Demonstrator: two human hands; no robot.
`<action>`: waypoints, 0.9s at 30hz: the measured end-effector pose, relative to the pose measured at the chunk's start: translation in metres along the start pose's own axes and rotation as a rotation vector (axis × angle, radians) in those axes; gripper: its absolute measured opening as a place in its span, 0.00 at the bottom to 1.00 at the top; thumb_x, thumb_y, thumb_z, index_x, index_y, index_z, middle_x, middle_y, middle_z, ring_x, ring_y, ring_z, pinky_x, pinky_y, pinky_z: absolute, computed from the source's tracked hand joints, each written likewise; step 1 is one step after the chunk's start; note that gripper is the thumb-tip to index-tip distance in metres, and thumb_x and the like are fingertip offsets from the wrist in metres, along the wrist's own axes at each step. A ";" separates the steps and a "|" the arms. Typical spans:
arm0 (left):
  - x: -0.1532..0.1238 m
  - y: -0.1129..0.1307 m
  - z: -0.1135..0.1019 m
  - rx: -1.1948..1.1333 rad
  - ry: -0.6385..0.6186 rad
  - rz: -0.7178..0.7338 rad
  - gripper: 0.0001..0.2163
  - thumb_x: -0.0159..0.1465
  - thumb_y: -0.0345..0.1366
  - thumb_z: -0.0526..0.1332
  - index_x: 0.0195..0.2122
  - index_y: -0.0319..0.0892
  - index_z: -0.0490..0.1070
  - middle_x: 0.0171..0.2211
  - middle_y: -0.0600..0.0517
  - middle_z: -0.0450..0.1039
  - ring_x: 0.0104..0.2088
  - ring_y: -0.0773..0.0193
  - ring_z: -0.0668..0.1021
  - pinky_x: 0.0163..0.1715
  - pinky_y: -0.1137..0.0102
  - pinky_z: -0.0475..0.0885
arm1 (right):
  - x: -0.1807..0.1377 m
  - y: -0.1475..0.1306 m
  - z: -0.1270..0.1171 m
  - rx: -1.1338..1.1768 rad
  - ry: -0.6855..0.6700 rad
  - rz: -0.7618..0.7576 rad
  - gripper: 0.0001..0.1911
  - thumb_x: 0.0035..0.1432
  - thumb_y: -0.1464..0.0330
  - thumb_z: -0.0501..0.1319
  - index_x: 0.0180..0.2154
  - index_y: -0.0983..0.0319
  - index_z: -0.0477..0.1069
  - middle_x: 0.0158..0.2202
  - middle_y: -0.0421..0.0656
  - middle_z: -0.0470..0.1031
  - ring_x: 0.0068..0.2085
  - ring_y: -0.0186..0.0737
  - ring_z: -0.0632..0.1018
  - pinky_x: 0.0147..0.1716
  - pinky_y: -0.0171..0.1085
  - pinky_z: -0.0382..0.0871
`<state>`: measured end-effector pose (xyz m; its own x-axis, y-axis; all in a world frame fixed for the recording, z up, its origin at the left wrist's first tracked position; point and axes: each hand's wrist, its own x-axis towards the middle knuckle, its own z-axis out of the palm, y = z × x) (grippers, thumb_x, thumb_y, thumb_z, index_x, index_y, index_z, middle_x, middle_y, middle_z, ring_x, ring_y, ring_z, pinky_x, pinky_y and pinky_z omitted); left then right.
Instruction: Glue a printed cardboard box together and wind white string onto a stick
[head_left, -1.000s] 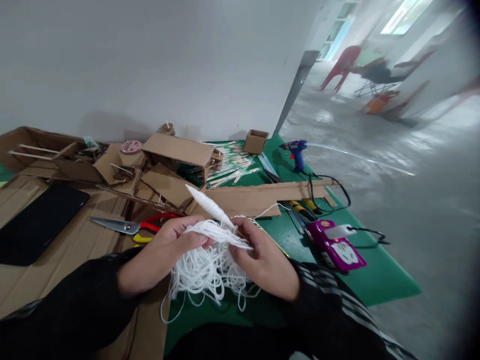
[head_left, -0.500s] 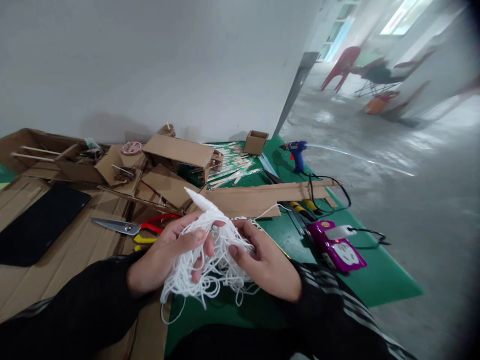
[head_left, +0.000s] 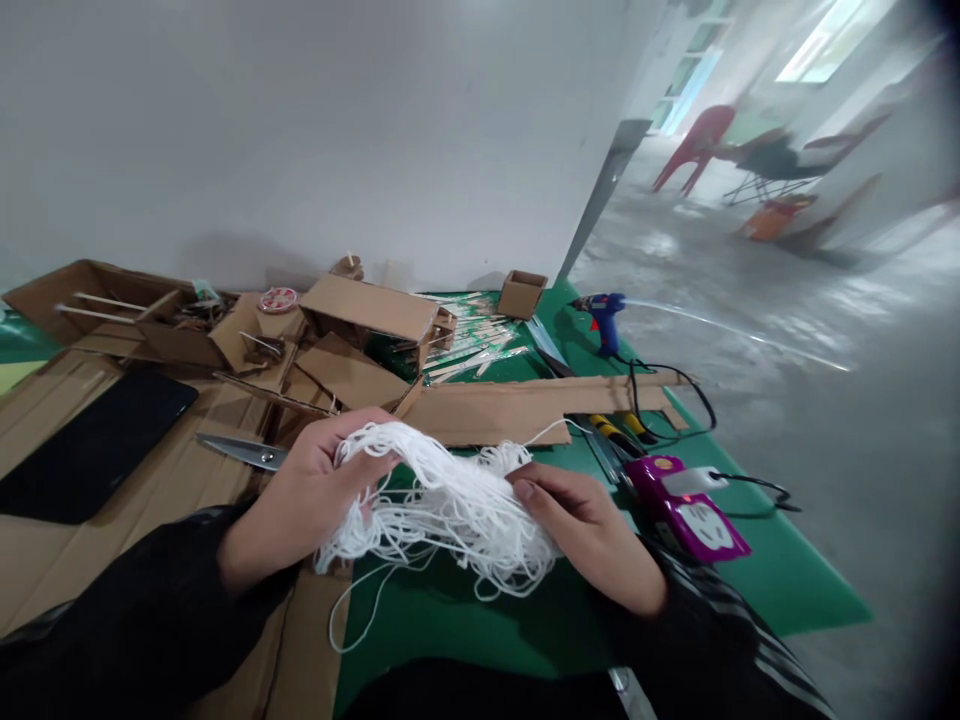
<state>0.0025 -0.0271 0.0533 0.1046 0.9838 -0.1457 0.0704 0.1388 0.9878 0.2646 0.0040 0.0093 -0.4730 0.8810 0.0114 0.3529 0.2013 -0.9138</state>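
A loose, tangled bundle of white string (head_left: 450, 500) is stretched between my two hands above the table. My left hand (head_left: 307, 485) is closed round the bundle's left end, with the thumb lying over the strands. At the right end, my right hand (head_left: 581, 515) pinches strands between thumb and fingers. One loose loop droops at the lower left, and a single strand runs off toward the upper right. Scissors (head_left: 240, 450) lie just left of my left hand, which hides their handles.
Cardboard boxes (head_left: 367, 305) and a long cardboard strip (head_left: 487, 405) lie across the green table (head_left: 795, 580). Thin wooden sticks (head_left: 480, 335) are scattered behind. A blue glue gun (head_left: 606, 318), a purple power strip (head_left: 686, 510) and cords are at right; a black tablet (head_left: 97, 445) is at left.
My hands have moved apart, spreading the string bundle sideways. The pointed, wound white end that stuck up before no longer shows. The view has shifted slightly.
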 end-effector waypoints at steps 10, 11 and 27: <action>0.014 -0.011 0.005 -0.149 -0.247 -0.266 0.07 0.58 0.37 0.65 0.29 0.41 0.69 0.20 0.60 0.60 0.19 0.73 0.60 0.18 0.78 0.54 | 0.002 0.002 0.006 0.119 -0.184 -0.096 0.17 0.64 0.60 0.55 0.30 0.65 0.74 0.26 0.43 0.72 0.28 0.36 0.69 0.28 0.35 0.62; 0.015 -0.012 0.006 -0.148 -0.283 -0.282 0.07 0.58 0.37 0.65 0.30 0.41 0.68 0.22 0.59 0.62 0.21 0.73 0.62 0.20 0.78 0.57 | 0.002 0.002 0.006 0.121 -0.177 -0.092 0.18 0.64 0.59 0.56 0.30 0.65 0.74 0.26 0.43 0.72 0.28 0.36 0.69 0.28 0.34 0.62; 0.017 -0.006 -0.005 -0.232 -0.279 -0.142 0.07 0.61 0.34 0.62 0.39 0.45 0.66 0.15 0.64 0.58 0.15 0.75 0.59 0.22 0.77 0.64 | 0.000 0.011 -0.002 0.248 -0.184 -0.039 0.17 0.63 0.59 0.58 0.29 0.65 0.73 0.26 0.42 0.70 0.28 0.35 0.67 0.29 0.35 0.59</action>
<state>-0.0011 -0.0103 0.0456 0.3777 0.8887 -0.2597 -0.1192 0.3248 0.9382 0.2699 0.0066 -0.0001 -0.6286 0.7778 -0.0044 0.1345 0.1031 -0.9855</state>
